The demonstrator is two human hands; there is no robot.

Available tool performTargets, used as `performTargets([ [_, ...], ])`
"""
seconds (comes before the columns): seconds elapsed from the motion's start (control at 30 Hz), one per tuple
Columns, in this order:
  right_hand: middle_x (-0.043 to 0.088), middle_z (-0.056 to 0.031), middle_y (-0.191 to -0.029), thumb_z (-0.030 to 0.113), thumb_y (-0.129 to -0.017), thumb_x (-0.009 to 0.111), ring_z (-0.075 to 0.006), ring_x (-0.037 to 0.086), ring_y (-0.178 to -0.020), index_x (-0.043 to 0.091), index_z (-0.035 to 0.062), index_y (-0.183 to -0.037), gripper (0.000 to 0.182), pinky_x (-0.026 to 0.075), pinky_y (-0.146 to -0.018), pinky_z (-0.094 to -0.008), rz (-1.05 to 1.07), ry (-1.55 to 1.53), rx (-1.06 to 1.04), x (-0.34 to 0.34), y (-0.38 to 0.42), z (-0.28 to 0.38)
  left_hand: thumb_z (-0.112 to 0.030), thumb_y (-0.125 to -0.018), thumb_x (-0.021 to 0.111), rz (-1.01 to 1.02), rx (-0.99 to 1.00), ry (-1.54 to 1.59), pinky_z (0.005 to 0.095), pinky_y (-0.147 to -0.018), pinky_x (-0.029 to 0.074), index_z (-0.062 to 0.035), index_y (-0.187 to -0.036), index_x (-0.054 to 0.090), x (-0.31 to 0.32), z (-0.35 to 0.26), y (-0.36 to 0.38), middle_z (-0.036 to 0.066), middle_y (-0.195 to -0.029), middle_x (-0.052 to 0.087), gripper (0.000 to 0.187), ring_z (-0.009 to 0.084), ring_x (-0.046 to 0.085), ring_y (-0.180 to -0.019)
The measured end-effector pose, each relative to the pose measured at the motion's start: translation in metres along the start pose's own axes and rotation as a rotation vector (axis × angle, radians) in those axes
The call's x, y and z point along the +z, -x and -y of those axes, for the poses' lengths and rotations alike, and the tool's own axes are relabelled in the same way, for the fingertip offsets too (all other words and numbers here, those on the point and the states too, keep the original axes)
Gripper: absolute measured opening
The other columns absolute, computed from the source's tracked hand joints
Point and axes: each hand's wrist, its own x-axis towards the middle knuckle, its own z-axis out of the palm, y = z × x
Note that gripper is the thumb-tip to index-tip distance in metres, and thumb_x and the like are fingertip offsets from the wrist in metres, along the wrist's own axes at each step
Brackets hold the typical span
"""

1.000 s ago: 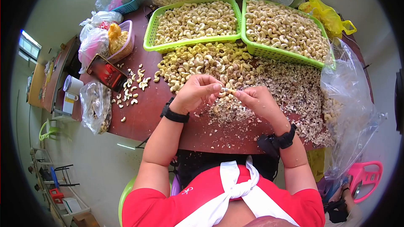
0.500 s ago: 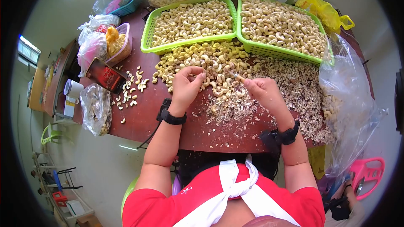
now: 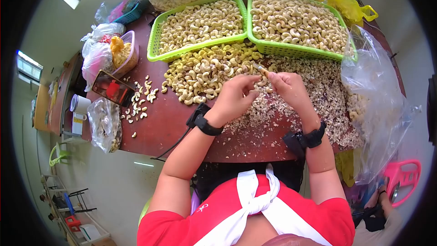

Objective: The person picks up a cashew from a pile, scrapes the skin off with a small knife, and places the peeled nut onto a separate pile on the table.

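In my right hand [image 3: 287, 86] is a small knife [image 3: 263, 70] with a short metal tip and a light handle, pinched between thumb and fingers. My left hand [image 3: 237, 94] is just left of it, over the near edge of the cashew pile. Its thumb and index finger are bent with a gap between them, and I see no nut there; the other fingers are partly hidden. The loose cashews [image 3: 198, 75], some still with brownish skin, lie beyond my left hand. Crumbled skin flakes [image 3: 314, 84] spread under and right of my right hand.
Two green baskets [image 3: 152, 43] [image 3: 300, 52] full of cashews stand behind the pile. A clear plastic bag [image 3: 378, 95] hangs over the right edge. At left are a phone [image 3: 113, 89], scattered pale nuts [image 3: 141, 100], a bagged lot [image 3: 104, 123] and a pink basket [image 3: 129, 61].
My left hand has moved right, close to the knife, and its thumb and index finger have parted. My right hand still holds the knife. The view has shifted slightly.
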Motion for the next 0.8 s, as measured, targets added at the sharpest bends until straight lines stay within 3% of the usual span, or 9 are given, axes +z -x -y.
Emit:
performTargets([
  [0.07,0.045,-0.0015,-0.048,0.037,-0.084,0.051,-0.0077,0.041,-0.045,0.052,-0.0007,-0.058,0.046,0.033,-0.043,-0.0253,0.033,-0.005,0.017,0.002,0.001,0.001,0.001,-0.073,0.064,-0.045,-0.159,0.39,0.0147,-0.053,0.043,0.003,-0.1,0.057,-0.012,0.01,0.004,0.002,-0.079,0.057,0.028,0.0028,0.053,-0.063],
  [0.17,0.042,-0.0003,-0.047,0.035,-0.085,0.051,-0.0068,0.038,-0.045,0.05,-0.0004,-0.057,0.045,0.031,-0.042,-0.0251,0.049,-0.019,0.013,0.01,0.004,0.005,0.004,-0.073,0.062,-0.129,-0.321,0.773,0.0168,-0.06,0.047,0.0024,-0.103,0.056,-0.019,0.012,0.011,0.002,-0.079,0.058,0.031,0.0064,0.057,-0.069],
  [0.27,0.04,0.0002,-0.047,0.035,-0.085,0.051,-0.0071,0.036,-0.044,0.05,0.0001,-0.056,0.045,0.03,-0.041,-0.0262,0.068,0.003,0.006,0.016,0.005,0.001,0.005,-0.073,0.061,-0.211,-0.27,0.918,0.0188,-0.062,0.048,0.0023,-0.109,0.052,-0.016,0.017,0.008,0.004,-0.084,0.059,0.037,0.0084,0.057,-0.073],
  [0.4,0.04,-0.0034,-0.047,0.036,-0.084,0.052,-0.0097,0.036,-0.045,0.05,-0.001,-0.058,0.045,0.029,-0.042,-0.0286,0.112,0.046,-0.024,0.022,0.004,-0.001,0.006,-0.075,0.058,-0.298,-0.247,0.943,0.0259,-0.068,0.05,0.0026,-0.112,0.048,-0.02,0.014,0.009,0.007,-0.089,0.058,0.039,0.014,0.059,-0.076],
  [0.53,0.041,-0.0046,-0.048,0.036,-0.083,0.052,-0.0114,0.036,-0.045,0.049,-0.0018,-0.058,0.046,0.03,-0.043,-0.0295,0.124,0.067,-0.042,0.023,0.007,0.009,0.005,-0.074,0.059,-0.319,-0.257,1.026,0.0263,-0.068,0.051,0.0029,-0.109,0.049,-0.021,0.018,0.009,0.007,-0.089,0.058,0.036,0.0143,0.059,-0.075],
  [0.8,0.04,-0.0067,-0.048,0.035,-0.083,0.053,-0.0131,0.036,-0.045,0.048,-0.0025,-0.058,0.045,0.03,-0.044,-0.0309,0.141,0.102,-0.036,0.025,0.006,0.005,0.007,-0.07,0.062,-0.419,-0.189,0.798,0.0245,-0.063,0.051,0.0048,-0.108,0.048,-0.018,0.01,0.009,0.008,-0.085,0.058,0.04,0.0142,0.059,-0.072],
])
